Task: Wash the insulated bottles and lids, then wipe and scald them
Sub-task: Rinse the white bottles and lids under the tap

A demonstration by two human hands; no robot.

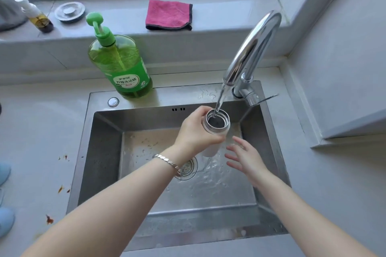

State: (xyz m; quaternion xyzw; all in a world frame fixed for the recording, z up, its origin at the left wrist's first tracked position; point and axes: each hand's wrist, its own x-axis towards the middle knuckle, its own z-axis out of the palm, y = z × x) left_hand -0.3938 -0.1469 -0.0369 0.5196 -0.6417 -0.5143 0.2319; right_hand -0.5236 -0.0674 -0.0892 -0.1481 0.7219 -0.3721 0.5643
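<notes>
My left hand (195, 131) grips a white insulated bottle (217, 126) upright over the steel sink (104, 152), its open steel mouth under the chrome tap (250, 52). A stream of water runs from the spout into the bottle. My right hand (245, 157) hovers just right of and below the bottle, fingers spread and straight, holding nothing. No lid is in view.
A green pump bottle of dish soap (121, 64) stands on the sink's back rim. A pink cloth (169, 14), a metal sink plug (70, 11) and a small spray bottle (36, 14) lie on the window ledge. Water pools round the drain (188, 168).
</notes>
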